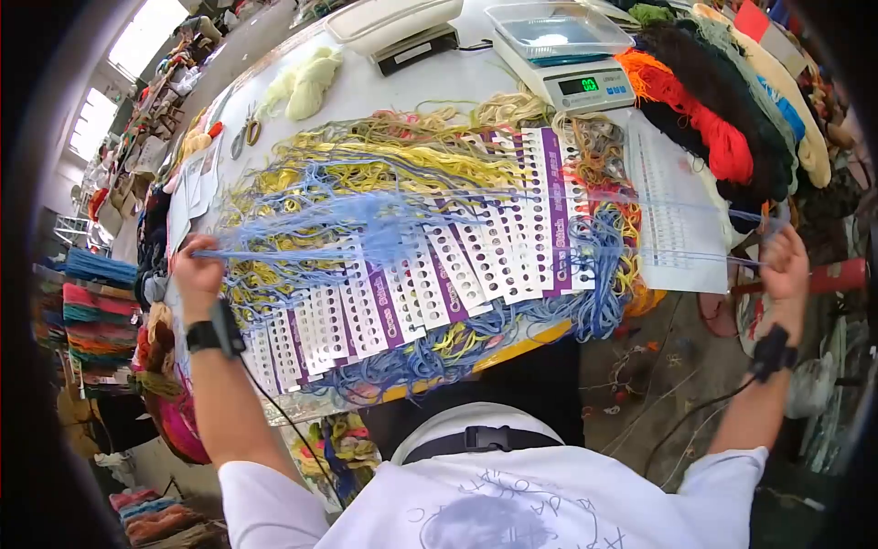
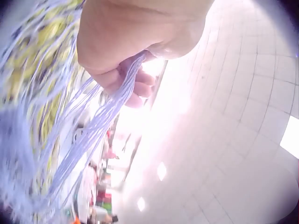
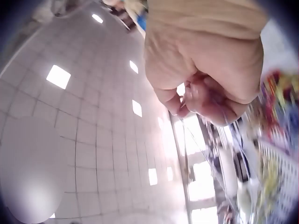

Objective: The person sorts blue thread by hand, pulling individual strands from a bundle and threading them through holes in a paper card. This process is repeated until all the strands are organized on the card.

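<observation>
Light-blue embroidery thread (image 1: 384,229) stretches across the table between my two hands, with a fuzzy tangled clump near its middle. My left hand (image 1: 198,274), out at the left side, grips one end; the left wrist view shows a bundle of blue strands (image 2: 107,109) leaving the curled fingers. Far to the right, my right hand (image 1: 785,265) pinches a few thin strands, and its fingers (image 3: 205,100) are curled tightly in the right wrist view. Beneath the stretched thread lie white hole-punched thread cards (image 1: 448,274) with purple bands, and yellow skeins (image 1: 393,160) tied to them.
Blue thread ends (image 1: 599,274) hang at the table's front edge. A digital scale (image 1: 585,87) with a clear tray, another scale (image 1: 412,46), scissors (image 1: 245,135) and a pale yellow skein (image 1: 311,84) stand toward the back. Red-orange yarn (image 1: 704,128) lies at the right.
</observation>
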Demonstrator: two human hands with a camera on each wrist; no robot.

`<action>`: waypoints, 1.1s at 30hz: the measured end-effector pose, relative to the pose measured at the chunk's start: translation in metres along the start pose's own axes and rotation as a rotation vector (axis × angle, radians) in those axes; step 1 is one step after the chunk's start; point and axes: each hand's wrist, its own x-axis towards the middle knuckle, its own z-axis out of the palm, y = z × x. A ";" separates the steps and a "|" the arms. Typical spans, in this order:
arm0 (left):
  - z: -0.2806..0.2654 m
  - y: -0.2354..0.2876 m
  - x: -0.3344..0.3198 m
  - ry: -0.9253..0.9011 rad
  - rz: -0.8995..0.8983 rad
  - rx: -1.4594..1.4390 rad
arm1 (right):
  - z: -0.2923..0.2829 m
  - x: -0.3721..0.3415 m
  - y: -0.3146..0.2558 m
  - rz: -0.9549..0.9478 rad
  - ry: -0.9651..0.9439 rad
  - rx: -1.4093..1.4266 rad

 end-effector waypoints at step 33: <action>0.210 -0.341 -0.126 -0.387 -0.657 1.078 | 0.176 0.024 0.324 -0.630 -0.457 -1.464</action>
